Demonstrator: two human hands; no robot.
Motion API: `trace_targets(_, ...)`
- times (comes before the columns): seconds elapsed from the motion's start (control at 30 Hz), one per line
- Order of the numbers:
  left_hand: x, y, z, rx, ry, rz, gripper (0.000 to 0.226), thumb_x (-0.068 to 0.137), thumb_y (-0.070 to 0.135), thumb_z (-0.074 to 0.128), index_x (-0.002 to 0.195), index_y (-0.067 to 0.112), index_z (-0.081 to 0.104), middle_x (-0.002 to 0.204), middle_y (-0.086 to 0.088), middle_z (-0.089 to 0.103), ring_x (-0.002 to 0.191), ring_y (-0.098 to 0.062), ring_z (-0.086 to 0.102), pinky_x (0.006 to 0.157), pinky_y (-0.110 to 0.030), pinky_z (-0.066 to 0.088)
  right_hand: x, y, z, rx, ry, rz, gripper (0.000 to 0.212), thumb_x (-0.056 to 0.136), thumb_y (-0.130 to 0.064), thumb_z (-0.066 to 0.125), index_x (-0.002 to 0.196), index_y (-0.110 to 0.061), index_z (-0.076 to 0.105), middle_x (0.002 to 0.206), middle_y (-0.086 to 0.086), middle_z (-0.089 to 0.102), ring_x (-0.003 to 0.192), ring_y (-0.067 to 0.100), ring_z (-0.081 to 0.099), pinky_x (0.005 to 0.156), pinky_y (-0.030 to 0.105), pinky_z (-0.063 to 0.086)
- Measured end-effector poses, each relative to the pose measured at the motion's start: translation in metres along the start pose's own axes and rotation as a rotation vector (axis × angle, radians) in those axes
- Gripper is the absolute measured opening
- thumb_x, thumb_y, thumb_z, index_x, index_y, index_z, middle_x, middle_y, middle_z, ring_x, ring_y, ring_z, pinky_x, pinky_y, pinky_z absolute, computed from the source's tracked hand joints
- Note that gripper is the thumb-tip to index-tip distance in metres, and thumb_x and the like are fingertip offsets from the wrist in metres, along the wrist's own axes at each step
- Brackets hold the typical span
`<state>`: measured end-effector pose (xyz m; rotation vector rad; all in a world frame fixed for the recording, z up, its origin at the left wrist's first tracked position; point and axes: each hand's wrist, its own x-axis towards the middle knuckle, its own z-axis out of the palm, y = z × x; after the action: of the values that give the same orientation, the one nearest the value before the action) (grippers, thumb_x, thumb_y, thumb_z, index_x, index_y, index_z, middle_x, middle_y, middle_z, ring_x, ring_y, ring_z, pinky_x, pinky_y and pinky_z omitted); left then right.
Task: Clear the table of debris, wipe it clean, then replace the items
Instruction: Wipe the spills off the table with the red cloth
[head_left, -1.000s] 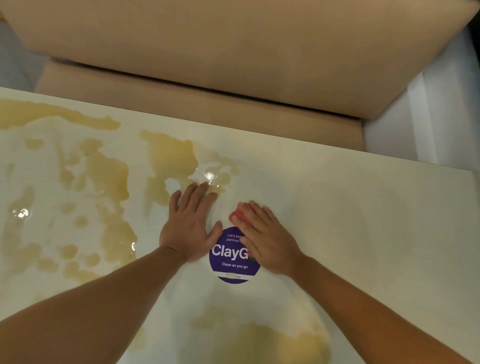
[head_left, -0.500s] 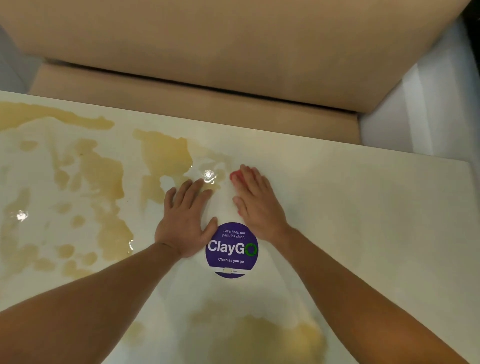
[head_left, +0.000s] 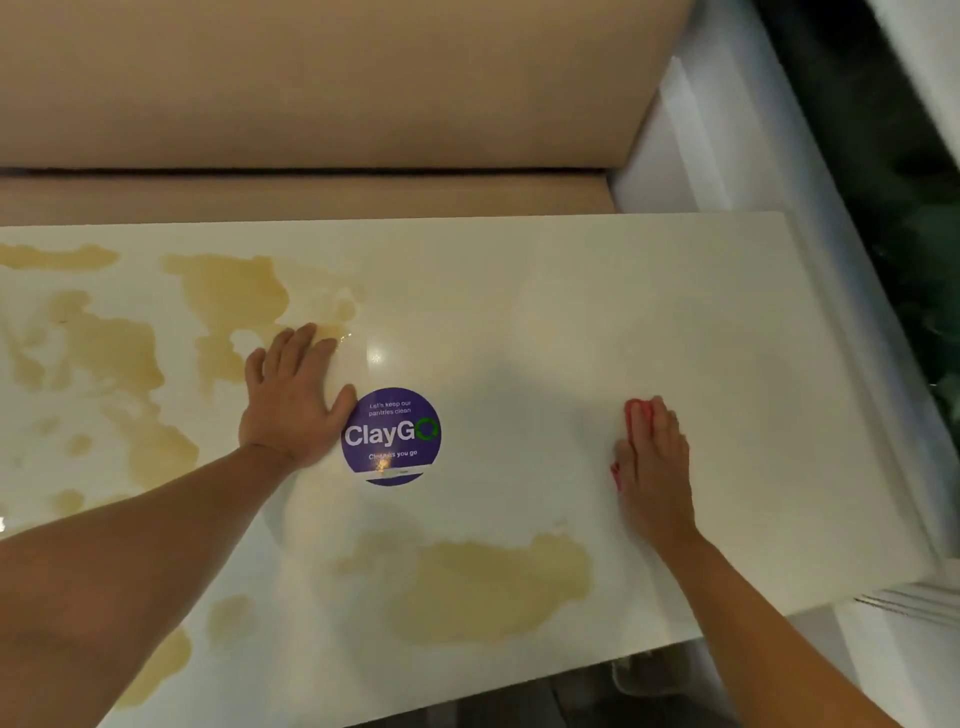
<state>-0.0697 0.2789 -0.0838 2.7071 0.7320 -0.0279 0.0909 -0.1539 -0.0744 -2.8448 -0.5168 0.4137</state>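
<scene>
Several tan patches blotch the pale, glossy table (head_left: 519, 291) in front of me, most of them left of the round purple sticker (head_left: 391, 435) and one large patch nearer to me than it; whether they are spills or part of the pattern I cannot tell. Right of the sticker the top looks plain cream. Beyond the sticker, past the table's far edge, runs a beige cushioned bench (head_left: 311, 104) with smooth upholstery and a dark seam between seat and back. Far right of the sticker stands a white ledge with dark greenery behind it. My left hand (head_left: 293, 402) lies flat on the table, fingers straight, thumb touching the sticker's left rim. My right hand (head_left: 652, 457) presses flat on a red cloth (head_left: 636, 413), well to the right of the sticker; only the cloth's soft, crumpled edges peek out beside my fingers and palm. Half a second ago that hand and cloth were just beyond the sticker, close to my left hand; now they have swept out to the right, leaving my hands well apart, while the left hand has stayed planted. The sticker is a flat disc with white lettering reading "ClayGo".
</scene>
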Motion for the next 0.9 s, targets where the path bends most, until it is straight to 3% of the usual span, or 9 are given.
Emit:
trace_targets(0.1,-0.005,0.006,0.0,0.012,0.011,0.005,0.066,0.089,0.055,0.041,0.144,0.017,0.043,0.159,-0.013,0.032,0.15,-0.035,0.021,0.12,-0.055,0.012,-0.051,-0.002,0.014,0.03,0.025,0.046,0.062,0.106,-0.043,0.016,0.163,-0.018,0.016,0.17,0.009,0.006,0.156,0.032,0.008,0.124,0.053,0.018)
trace_targets(0.23,-0.013,0.021,-0.003,0.105,0.002,0.051,0.054,0.094,0.042,0.035,0.137,0.011,0.046,0.154,-0.019,0.035,0.143,-0.04,0.028,0.114,-0.062,0.019,-0.112,-0.006,0.033,0.051,-0.023,0.046,0.06,0.105,-0.05,0.007,0.161,-0.034,-0.01,0.17,-0.001,-0.014,0.157,0.021,-0.012,0.127,0.044,-0.001)
trace_targets(0.3,-0.021,0.038,-0.003,0.117,-0.029,0.078,0.05,0.094,0.037,0.034,0.136,0.013,0.046,0.154,-0.02,0.035,0.142,-0.042,0.029,0.112,-0.063,0.023,-0.132,-0.005,0.039,0.066,-0.04,0.029,0.062,0.106,-0.049,0.012,0.162,-0.033,-0.01,0.17,-0.003,-0.019,0.156,0.019,-0.017,0.126,0.041,-0.005)
trace_targets(0.4,-0.041,0.078,0.001,0.102,-0.119,0.252,0.057,0.092,0.046,0.035,0.139,0.016,0.047,0.153,-0.016,0.036,0.14,-0.043,0.032,0.11,-0.058,0.03,-0.148,-0.003,0.041,0.084,-0.075,0.003,0.064,0.107,-0.049,0.018,0.162,-0.029,-0.009,0.169,-0.004,-0.022,0.155,0.017,-0.022,0.125,0.038,-0.008)
trace_targets(0.5,-0.06,0.124,0.009,0.127,-0.264,0.391,0.06,0.091,0.055,0.039,0.143,0.024,0.038,0.156,-0.009,0.026,0.142,-0.041,0.027,0.112,-0.059,0.028,-0.149,0.006,0.032,0.032,-0.132,-0.072,0.066,0.109,-0.045,0.022,0.16,-0.031,-0.017,0.166,-0.005,-0.029,0.153,0.016,-0.028,0.124,0.036,-0.011)
trace_targets(0.6,-0.076,0.157,0.025,0.175,-0.439,0.367,0.072,0.097,0.064,0.037,0.157,0.032,0.013,0.169,-0.009,-0.006,0.154,-0.04,-0.005,0.118,-0.067,0.004,-0.14,0.021,0.02,-0.063,-0.167,-0.142,0.066,0.109,-0.045,0.02,0.161,-0.028,-0.015,0.168,0.0,-0.024,0.154,0.025,-0.025,0.125,0.043,-0.007)
trace_targets(0.67,-0.082,0.168,0.03,0.219,-0.49,0.32,0.076,0.099,0.064,0.038,0.159,0.033,0.004,0.168,-0.008,-0.017,0.154,-0.039,-0.015,0.119,-0.069,-0.002,-0.126,0.028,0.013,-0.084,-0.172,-0.094,0.065,0.108,-0.046,0.019,0.162,-0.025,-0.009,0.17,0.005,-0.017,0.156,0.032,-0.017,0.126,0.051,0.0)
trace_targets(0.8,-0.077,0.183,0.017,0.233,-0.524,0.265,0.073,0.098,0.058,0.049,0.157,0.032,0.013,0.168,-0.007,-0.008,0.154,-0.04,-0.007,0.119,-0.069,0.013,-0.097,0.032,-0.005,-0.015,-0.164,0.051,0.066,0.109,-0.045,0.024,0.163,-0.024,-0.007,0.17,0.007,-0.014,0.156,0.036,-0.012,0.126,0.054,0.003)
trace_targets(0.9,-0.078,0.19,0.013,0.254,-0.541,0.236,0.071,0.099,0.054,0.052,0.155,0.031,0.016,0.167,-0.008,-0.006,0.153,-0.042,-0.002,0.117,-0.067,0.023,-0.096,0.026,-0.005,0.026,-0.18,0.069,0.068,0.109,-0.044,0.023,0.162,-0.022,-0.014,0.167,0.007,-0.025,0.154,0.033,-0.02,0.127,0.05,-0.002)
